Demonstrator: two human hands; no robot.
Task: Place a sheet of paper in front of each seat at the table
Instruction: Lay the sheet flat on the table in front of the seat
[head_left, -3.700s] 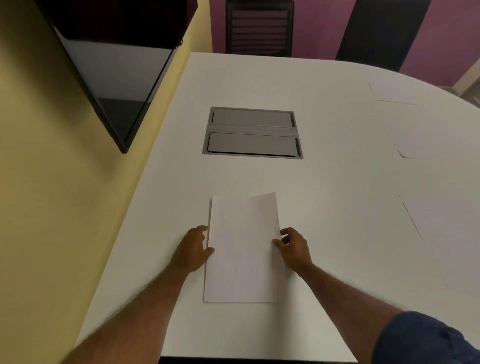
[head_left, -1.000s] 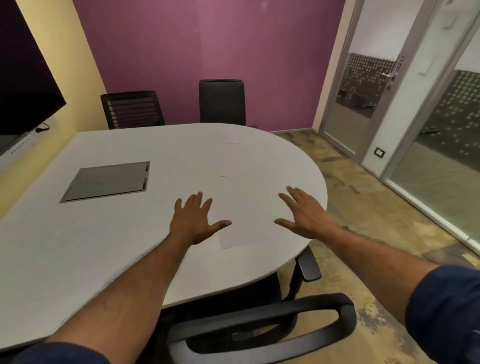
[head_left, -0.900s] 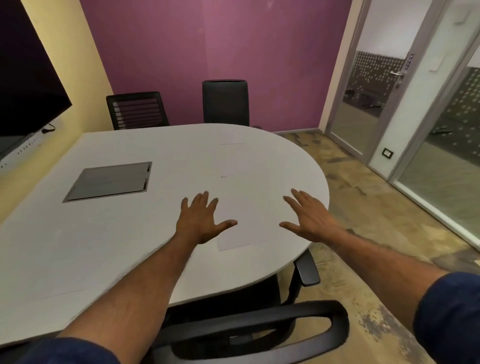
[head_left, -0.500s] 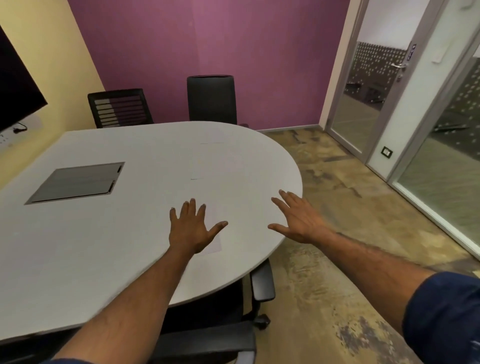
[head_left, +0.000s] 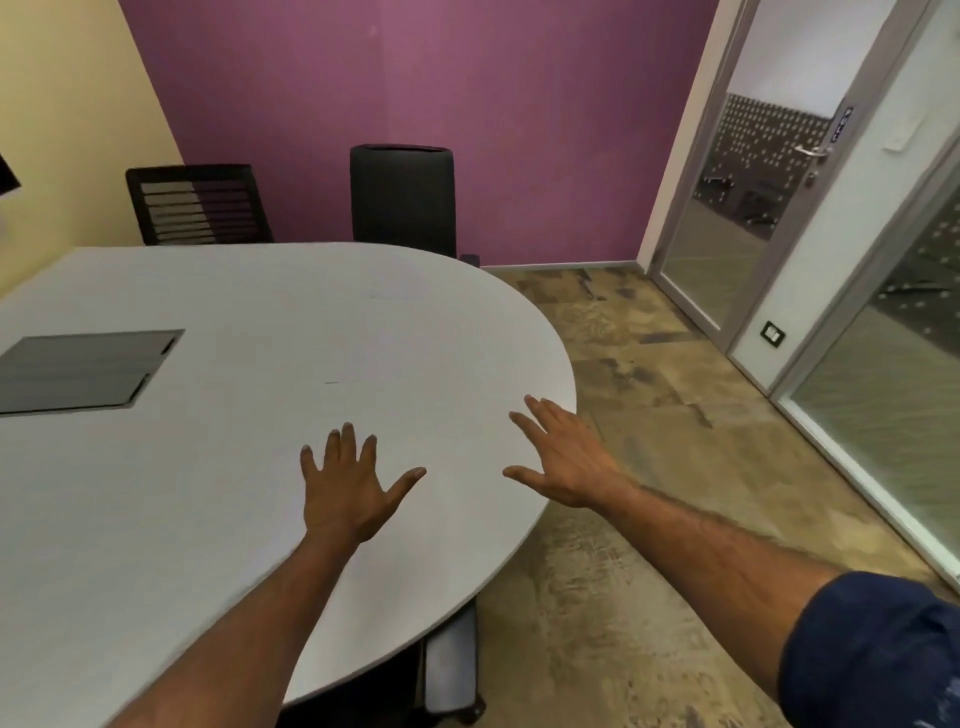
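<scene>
Sheets of paper (head_left: 400, 293): you can only just make them out, white on the white table (head_left: 156, 519). 1 faint outline lies near the far edge in front of the solid-backed black chair (head_left: 402, 197), and a short dark edge mark at mid-table probably belongs to another; the view is too washed out to count them. Your left hand (head_left: 345, 491) is spread flat, fingers splayed, low over the tabletop and holding nothing. Your right hand (head_left: 563, 457) is likewise open and empty, at the rounded table end. No sheet is in either hand, so the distribution appears largely done or paused. Whether the slatted-back chair (head_left: 197, 205) and the chair tucked under the near edge (head_left: 452, 670) have sheets cannot be told here. The grey cable hatch (head_left: 83, 371) sits at left.
</scene>
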